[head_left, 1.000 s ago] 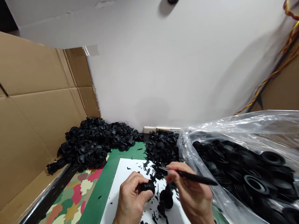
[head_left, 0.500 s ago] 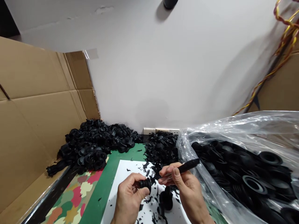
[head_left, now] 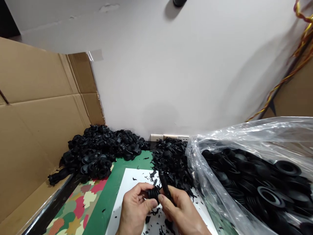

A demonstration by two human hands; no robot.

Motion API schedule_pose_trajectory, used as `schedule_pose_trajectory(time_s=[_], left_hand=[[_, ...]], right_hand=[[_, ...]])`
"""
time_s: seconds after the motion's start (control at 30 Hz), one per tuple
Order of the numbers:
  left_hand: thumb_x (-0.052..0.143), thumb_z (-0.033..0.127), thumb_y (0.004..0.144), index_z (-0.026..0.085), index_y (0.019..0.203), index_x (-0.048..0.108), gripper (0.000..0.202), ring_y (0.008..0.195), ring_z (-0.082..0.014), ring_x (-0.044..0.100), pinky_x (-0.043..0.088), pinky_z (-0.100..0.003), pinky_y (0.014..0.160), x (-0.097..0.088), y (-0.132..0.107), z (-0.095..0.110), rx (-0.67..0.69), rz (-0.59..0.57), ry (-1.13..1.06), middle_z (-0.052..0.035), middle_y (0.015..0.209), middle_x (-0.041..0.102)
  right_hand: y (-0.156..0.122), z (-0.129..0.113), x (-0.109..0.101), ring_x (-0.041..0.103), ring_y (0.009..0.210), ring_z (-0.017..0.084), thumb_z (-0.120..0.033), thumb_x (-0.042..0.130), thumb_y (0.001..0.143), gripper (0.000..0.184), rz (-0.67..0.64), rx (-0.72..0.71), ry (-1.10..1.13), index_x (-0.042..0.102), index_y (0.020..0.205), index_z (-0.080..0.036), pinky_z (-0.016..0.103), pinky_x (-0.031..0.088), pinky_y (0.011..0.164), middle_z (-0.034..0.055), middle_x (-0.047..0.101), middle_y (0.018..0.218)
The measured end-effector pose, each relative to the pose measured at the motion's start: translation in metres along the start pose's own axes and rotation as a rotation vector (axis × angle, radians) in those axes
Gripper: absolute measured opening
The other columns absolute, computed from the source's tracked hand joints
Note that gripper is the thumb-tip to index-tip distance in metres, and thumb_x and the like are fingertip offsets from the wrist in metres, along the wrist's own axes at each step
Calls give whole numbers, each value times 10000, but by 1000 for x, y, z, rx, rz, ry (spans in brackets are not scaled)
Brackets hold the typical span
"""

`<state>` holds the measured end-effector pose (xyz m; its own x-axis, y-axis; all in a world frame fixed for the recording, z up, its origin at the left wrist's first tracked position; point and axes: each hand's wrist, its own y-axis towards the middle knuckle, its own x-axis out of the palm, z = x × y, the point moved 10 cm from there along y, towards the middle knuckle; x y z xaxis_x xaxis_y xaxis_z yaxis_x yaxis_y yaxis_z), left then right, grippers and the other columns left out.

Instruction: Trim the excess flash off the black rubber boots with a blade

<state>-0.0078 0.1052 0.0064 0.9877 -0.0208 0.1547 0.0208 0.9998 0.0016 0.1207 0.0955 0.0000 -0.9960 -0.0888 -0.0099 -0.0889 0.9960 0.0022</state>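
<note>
Between the thumb and fingers of my left hand [head_left: 135,207] is a small black ribbed rubber bellows [head_left: 153,193]. My right hand [head_left: 182,209] is closed around a dark pen-shaped tool [head_left: 164,185], its visible end pointing up and away from me; the working tip is hidden. The right thumb and fingertips meet the right side of the bellows. Beneath both hands lies a white sheet [head_left: 129,178] strewn with black rubber scraps.
A heap of black rubber parts [head_left: 97,150] sits at left beside a cardboard panel [head_left: 44,124]. Thin black trimmings [head_left: 171,160] are piled at centre back. On the right, a clear plastic bag [head_left: 202,176] holds more bellows. A green mat [head_left: 117,176] lies under the sheet.
My right hand has moved left and down to the bellows, and the tool has swung from pointing right to nearly upright. My left hand still holds the bellows in almost the same place.
</note>
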Motion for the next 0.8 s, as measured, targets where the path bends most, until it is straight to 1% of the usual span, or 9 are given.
schedule_pose_trajectory(time_s=[0.07, 0.13, 0.27, 0.43, 0.57, 0.7, 0.8], left_hand=[[800, 150, 504, 132, 733, 718, 243, 444, -93, 512, 408, -178, 399, -1, 2, -4, -37, -5, -22, -4, 561, 671], [798, 153, 504, 123, 722, 718, 234, 415, -84, 494, 410, -181, 387, -4, 3, -4, -49, 13, -27, -5, 547, 665], [768, 125, 524, 125, 725, 723, 206, 450, -101, 523, 438, -190, 407, -8, 3, -5, -48, 52, 9, -11, 560, 671], [756, 118, 537, 135, 734, 729, 199, 474, -96, 513, 426, -178, 414, -8, 3, 2, 28, 38, 26, -1, 587, 659], [747, 94, 538, 145, 756, 738, 224, 511, -100, 510, 417, -175, 431, -4, 3, 11, 76, 10, 42, -6, 638, 657], [751, 87, 517, 149, 766, 747, 256, 540, -116, 520, 411, -180, 430, 0, 2, 13, 73, -11, 59, -16, 666, 655], [757, 100, 524, 148, 793, 745, 274, 503, -96, 486, 407, -177, 425, 3, 2, 9, 48, -34, 54, -8, 641, 647]], right_hand=[[1, 5, 1, 304, 418, 89, -459, 593, 728, 320, 1, 35, 99, 477, 582, -199, 223, 237, 429, -75, 398, 424], [1, 7, 2, 254, 414, 75, -484, 617, 711, 358, 1, 75, 201, 455, 566, -199, 220, 202, 427, -85, 374, 417], [-1, 9, 3, 190, 417, 60, -536, 660, 676, 415, -8, 128, 308, 455, 565, -193, 218, 141, 418, -93, 350, 424], [1, 18, 2, 193, 408, 51, -552, 666, 671, 435, -16, 142, 282, 445, 578, -190, 216, 107, 409, -100, 333, 427], [2, 16, 2, 189, 405, 48, -568, 667, 665, 450, -19, 125, 279, 435, 580, -191, 214, 112, 412, -105, 327, 427], [2, 13, 2, 186, 403, 48, -587, 671, 648, 465, -22, 121, 271, 433, 579, -193, 214, 111, 412, -107, 322, 421], [3, 17, 2, 187, 401, 48, -597, 661, 650, 468, -14, 124, 254, 439, 577, -191, 215, 105, 409, -105, 319, 420]])
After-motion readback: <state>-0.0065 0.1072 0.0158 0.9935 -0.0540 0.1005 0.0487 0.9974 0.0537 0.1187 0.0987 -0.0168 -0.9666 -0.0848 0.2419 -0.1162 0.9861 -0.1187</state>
